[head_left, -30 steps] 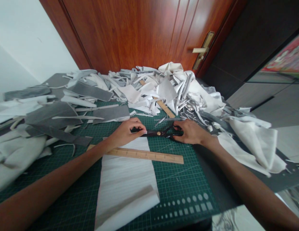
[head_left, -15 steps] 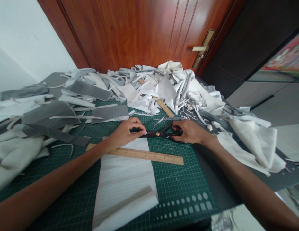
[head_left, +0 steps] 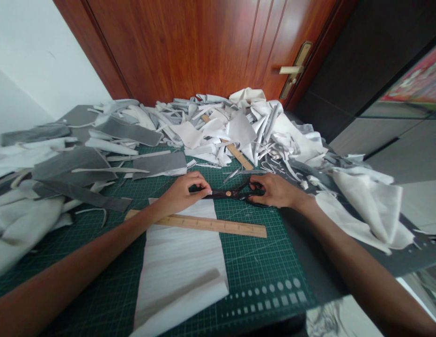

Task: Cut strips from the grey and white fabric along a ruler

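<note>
At 9 o'clock lay a heap of folded off-white cloth, and at 10 o'clock dark grey fabric strips spread across the table, some overlapping pale offcuts. The person's left hand came in from about 8 o'clock, its fingers curled over the blade end of the tailor's shears and the thumb out of sight, though how firmly it gripped could not be told. The shears lay roughly level across the middle of a green cutting mat, blades toward the left hand, finger loops toward the right, and their blades looked closed. Just below them, a wooden ruler lay slantwise across a white fabric panel, which stretched toward 6 o'clock and was folded over near its lower end. Straight ahead at 12 o'clock rose a large pile of white and grey scraps against a reddish-brown wooden door, a wooden strip jutting from the pile toward the mat. The right hand, reaching in from about 4 o'clock, was curved closely over the finger loops, which it partly hid, its fingers bent rather than spread. A brass door handle showed at 1 o'clock, and loose white cloth lay at 3 o'clock.
</note>
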`<state>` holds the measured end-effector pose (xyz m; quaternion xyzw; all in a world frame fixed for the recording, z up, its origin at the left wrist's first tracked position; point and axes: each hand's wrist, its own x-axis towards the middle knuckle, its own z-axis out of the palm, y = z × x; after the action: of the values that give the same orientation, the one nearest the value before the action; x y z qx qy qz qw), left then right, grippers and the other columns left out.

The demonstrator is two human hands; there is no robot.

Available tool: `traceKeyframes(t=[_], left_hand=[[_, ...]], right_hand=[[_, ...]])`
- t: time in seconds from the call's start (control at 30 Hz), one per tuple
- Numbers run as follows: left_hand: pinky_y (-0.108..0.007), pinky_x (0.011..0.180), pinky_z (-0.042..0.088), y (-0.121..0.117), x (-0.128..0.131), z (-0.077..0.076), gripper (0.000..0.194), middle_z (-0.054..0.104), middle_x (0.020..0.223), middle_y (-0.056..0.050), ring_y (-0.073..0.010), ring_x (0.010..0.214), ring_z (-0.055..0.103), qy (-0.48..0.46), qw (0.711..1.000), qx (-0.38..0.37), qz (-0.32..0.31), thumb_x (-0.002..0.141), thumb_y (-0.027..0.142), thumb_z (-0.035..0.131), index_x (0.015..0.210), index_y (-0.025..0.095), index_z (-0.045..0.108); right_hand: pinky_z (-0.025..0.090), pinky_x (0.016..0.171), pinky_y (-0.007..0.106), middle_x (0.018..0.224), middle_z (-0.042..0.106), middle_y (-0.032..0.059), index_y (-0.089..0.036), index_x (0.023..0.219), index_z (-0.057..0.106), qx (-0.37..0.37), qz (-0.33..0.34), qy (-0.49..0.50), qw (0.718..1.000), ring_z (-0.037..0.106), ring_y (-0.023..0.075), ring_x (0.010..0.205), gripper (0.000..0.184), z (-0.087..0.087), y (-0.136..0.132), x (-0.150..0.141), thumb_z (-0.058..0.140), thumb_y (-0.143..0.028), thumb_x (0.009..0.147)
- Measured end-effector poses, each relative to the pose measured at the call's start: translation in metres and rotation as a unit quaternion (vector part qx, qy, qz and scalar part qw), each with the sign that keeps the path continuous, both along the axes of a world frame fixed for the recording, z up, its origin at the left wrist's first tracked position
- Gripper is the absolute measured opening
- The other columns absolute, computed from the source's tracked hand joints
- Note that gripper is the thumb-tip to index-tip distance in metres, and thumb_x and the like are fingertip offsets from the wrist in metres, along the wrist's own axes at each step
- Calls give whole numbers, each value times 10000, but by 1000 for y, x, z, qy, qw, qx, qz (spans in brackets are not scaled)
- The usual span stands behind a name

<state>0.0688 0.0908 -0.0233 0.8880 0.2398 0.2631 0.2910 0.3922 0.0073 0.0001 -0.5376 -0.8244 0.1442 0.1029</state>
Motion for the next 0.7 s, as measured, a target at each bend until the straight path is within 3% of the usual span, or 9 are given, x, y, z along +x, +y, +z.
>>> traceKeyframes(t=[0.37,0.5,0.7], left_hand=[[-304,825,522,12,-11,4,327,742,1015,-55,-196,913,686,52,998,-27,-24,1079,422,504,1028,208,746],[-305,877,520,19,-19,5,352,748,1007,-64,-195,944,690,44,998,-4,-52,1097,402,481,984,199,745],[-327,900,506,16,-18,3,382,749,952,-59,-209,938,681,36,998,34,-27,1112,410,468,958,199,746]], right_hand=[[381,663,322,795,649,-6,-225,905,594,-2,23,-3,1000,584,175,702,242,-1,0,6,752,-408,898],[384,661,319,824,665,3,-220,916,597,-9,31,5,999,596,175,716,241,-1,1,6,743,-412,910],[372,665,317,831,669,10,-208,949,616,-7,30,1,1000,578,168,706,242,0,1,6,733,-418,928]])
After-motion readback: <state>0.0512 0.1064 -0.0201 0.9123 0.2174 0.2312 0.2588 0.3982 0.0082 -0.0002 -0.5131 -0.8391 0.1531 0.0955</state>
